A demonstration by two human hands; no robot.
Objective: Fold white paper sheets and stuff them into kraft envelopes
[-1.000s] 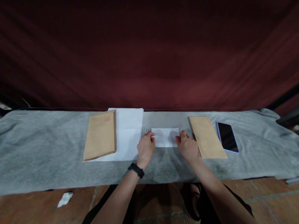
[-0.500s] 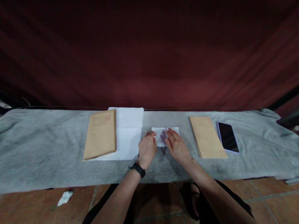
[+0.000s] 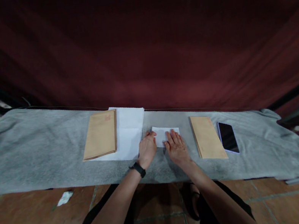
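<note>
Small white paper lies on grey cloth, between white sheets and right brown envelope. Right hand open, fingers flat on it. Left hand curled at its left edge; can't tell if pinching.

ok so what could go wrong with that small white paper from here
The small white paper could crease or skew if the right hand, laid flat over it, presses unevenly while the left hand is at its left edge.

The soft grey cloth beneath might bunch up and shift it.
</note>
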